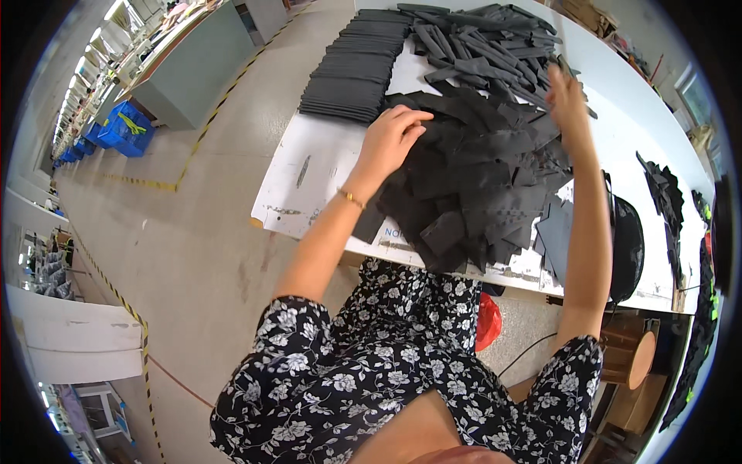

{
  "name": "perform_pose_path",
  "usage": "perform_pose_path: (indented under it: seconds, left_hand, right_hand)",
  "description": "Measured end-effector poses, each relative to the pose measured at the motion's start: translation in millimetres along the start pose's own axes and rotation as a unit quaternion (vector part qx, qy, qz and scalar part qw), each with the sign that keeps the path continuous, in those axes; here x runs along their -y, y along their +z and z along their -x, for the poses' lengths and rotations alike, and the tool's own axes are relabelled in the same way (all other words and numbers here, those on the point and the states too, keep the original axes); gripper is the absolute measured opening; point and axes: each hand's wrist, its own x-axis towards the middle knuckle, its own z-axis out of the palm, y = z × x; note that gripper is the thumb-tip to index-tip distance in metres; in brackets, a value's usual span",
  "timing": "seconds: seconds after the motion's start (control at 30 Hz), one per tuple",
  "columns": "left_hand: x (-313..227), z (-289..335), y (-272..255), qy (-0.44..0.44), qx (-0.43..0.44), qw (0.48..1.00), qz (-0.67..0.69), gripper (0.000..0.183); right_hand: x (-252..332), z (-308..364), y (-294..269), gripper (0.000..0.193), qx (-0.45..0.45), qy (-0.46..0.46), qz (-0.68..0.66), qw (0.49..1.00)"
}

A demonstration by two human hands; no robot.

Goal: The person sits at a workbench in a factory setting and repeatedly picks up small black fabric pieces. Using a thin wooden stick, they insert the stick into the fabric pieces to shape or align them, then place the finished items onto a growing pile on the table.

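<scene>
A loose heap of flat black fabric pieces (479, 174) spreads over the near part of the white table (286, 170). Over its left edge, my left hand (390, 141) has its index finger stretched out and thumb apart, with nothing visible in it. Beyond the heap lies a jumble of narrow, folded-looking black strips (483, 50). My right hand (568, 104) is at the right end of those strips, smeared by motion; its fingers do not show clearly whether they grip one. Black strips in a neat, tightly packed row (352, 66) lie at the far left of the table.
A black bag (626, 247) hangs at the table's near edge, right of my right forearm. More black pieces (665, 201) lie at the far right. Below are a wooden stool (640, 359) and a red plastic bag (488, 321). Blue crates (126, 130) stand across the aisle.
</scene>
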Motion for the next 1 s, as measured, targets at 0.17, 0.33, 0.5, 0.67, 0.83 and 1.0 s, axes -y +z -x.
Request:
perform_pose_path:
  seconds: [0.17,0.33,0.5,0.67,0.83,1.0]
  left_hand:
    - [58,-29,5,0.090,0.153,0.979,-0.096,0.015]
    - [54,-32,0,0.106,0.146,0.980,-0.084,0.008]
    - [22,-28,-12,0.132,0.105,0.982,-0.080,0.007]
    - [1,-23,-10,0.178,0.102,0.973,-0.107,0.007]
    - [-7,-21,-9,0.188,0.103,0.970,-0.114,0.008]
    - [-19,-21,-9,0.187,0.108,0.970,-0.110,0.007]
  right_hand:
    - [-41,110,4,0.022,0.130,-0.036,0.046,0.990]
    - [-30,174,-34,0.016,0.146,-0.066,0.173,0.972]
    - [-18,193,-38,0.014,0.128,-0.143,0.177,0.965]
    - [-13,195,-37,0.015,0.111,-0.194,0.179,0.958]
    - [-13,200,-42,0.015,0.102,-0.204,0.203,0.952]
    - [-17,205,-45,0.015,0.089,-0.224,0.214,0.947]
